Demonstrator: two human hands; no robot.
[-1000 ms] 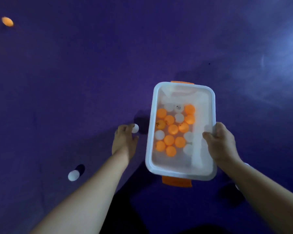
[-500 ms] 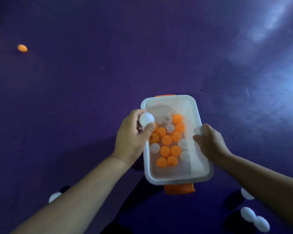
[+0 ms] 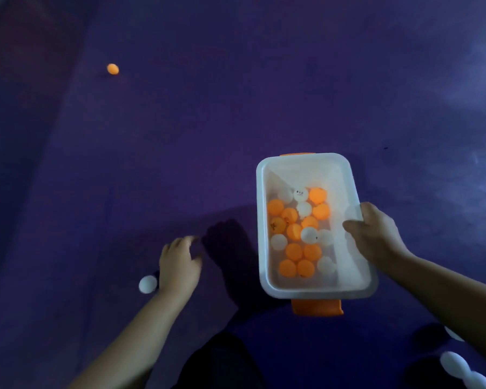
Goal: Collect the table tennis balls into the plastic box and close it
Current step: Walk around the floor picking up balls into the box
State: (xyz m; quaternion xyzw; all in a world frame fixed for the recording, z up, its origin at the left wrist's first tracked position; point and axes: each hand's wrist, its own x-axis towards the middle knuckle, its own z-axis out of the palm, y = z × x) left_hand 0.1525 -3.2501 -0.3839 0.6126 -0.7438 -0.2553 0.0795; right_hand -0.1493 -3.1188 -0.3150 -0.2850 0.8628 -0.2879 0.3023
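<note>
Plastic box (image 3: 260, 220) part full, mid-collecting; my right hand (image 3: 376, 237) grips its rim; left hand (image 3: 178, 266) loose, looks empty; I'd grab the white ball (image 3: 148, 284) beside it next.

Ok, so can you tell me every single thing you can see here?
plastic box: one, clear white, uncovered, centre right
orange latches: two, on the box's near and far ends
balls in box: about a dozen orange, several white
orange ball: one, floor, far left
white ball: one, floor, beside left wrist
white balls: three, bottom right corner, one partly hidden
floor: one, purple, all around
left hand: one, holds nothing, over the floor
right hand: one, grips the box's right rim
</note>
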